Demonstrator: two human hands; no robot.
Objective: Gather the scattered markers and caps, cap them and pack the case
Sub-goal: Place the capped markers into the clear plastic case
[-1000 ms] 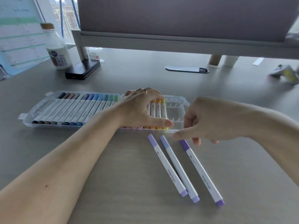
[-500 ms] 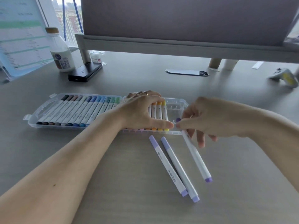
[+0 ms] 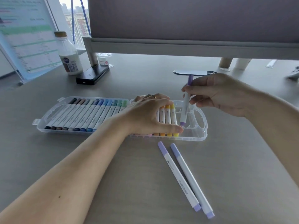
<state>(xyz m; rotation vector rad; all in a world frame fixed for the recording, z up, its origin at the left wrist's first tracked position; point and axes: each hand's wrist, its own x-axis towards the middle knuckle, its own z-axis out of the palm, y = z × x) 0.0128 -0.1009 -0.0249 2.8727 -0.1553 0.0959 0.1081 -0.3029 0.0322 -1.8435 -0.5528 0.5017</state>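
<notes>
A clear plastic marker case lies open on the grey desk, filled from the left with capped markers from black through blue, green and yellow. My left hand rests flat on the markers in the case's right half, thumb along the front ends. My right hand pinches a purple-capped marker held nearly upright, its lower end in the free slots at the case's right end. Two more purple markers lie side by side on the desk in front of the case.
A milk bottle, a black box and a small clear jar stand at the back left beside a leaning paper board. A grey partition runs across the back. Two paper cups sit under the partition.
My right hand picked the rightmost purple marker off the desk, lifted it, and tipped it upright into the case's right end. My left hand stayed on the packed markers.
</notes>
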